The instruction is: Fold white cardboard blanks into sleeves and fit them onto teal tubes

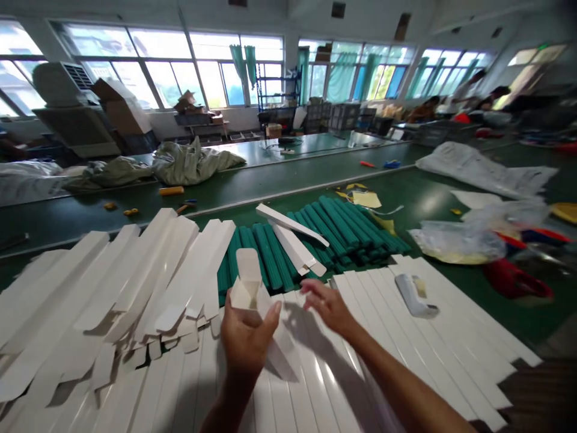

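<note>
My left hand (247,340) is closed round a long white cardboard box (249,282), held upright with its top flaps open. My right hand (327,304) hovers just to the right of it, fingers apart and holding nothing. Both hands are above a row of filled white boxes (315,373) lying side by side. Beyond them lies a pile of dark green rolled items (333,231) with two white boxes (293,237) across it. A heap of flat unfolded white boxes (112,288) spreads out on the left.
A white handheld tool (415,294) rests on the boxes to the right. Clear plastic bags (455,240) and red and yellow items lie on the green table (428,198). Grey sacks (189,162) lie on the far bench. People sit far right.
</note>
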Tool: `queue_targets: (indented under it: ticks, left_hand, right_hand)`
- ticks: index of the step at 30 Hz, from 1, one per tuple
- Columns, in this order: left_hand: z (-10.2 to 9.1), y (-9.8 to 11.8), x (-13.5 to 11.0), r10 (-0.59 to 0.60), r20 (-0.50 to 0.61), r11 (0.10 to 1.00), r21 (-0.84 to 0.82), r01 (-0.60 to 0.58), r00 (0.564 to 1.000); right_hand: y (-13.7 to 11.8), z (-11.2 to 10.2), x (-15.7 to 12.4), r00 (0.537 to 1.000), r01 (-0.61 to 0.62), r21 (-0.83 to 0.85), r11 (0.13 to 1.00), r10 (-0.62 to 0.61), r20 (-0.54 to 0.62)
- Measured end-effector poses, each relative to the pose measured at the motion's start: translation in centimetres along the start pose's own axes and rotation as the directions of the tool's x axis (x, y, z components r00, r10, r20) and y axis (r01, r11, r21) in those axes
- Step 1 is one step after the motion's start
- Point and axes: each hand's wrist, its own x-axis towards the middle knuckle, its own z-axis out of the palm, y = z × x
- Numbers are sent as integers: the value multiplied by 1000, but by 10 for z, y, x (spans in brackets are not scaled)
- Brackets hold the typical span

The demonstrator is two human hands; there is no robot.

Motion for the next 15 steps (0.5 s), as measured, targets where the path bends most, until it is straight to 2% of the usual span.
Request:
queue_targets:
  ticks: [1, 2, 4, 5, 6, 8, 11, 15]
  left_hand:
    - [1, 2, -1, 5, 9, 1000, -8, -4, 1000]
    - [3, 3, -3, 6, 17, 1000, -21, -6, 1000]
    - [8, 5, -9, -8, 30, 999, -45, 10, 1000]
    - [11, 6, -12, -17, 36, 998, -53, 19, 999]
    - [14, 6, -15, -22, 43, 998, -58, 24, 999]
    - [19, 6, -18, -6, 56, 998, -67, 10, 998]
    - [25, 6, -19, 54, 85, 996, -73, -48, 995]
    - [30, 11, -18, 138, 108, 990, -46, -134, 985]
  right_hand:
    - [19, -20, 16, 959, -195, -167, 966, 152, -239]
    - [39, -39, 32, 905, -304, -237, 923, 202, -373]
    - [79, -71, 62, 850, -408, -361, 838, 205, -485]
    - [97, -83, 74, 872, -435, -550, 713, 182, -454]
    - [114, -93, 83, 904, -409, -677, 611, 172, -391]
    - [139, -105, 93, 950, -313, -816, 486, 170, -263]
    - [157, -117, 92, 987, -149, -860, 488, 132, -96]
    - [160, -125, 91, 993, 33, -893, 450, 84, 79]
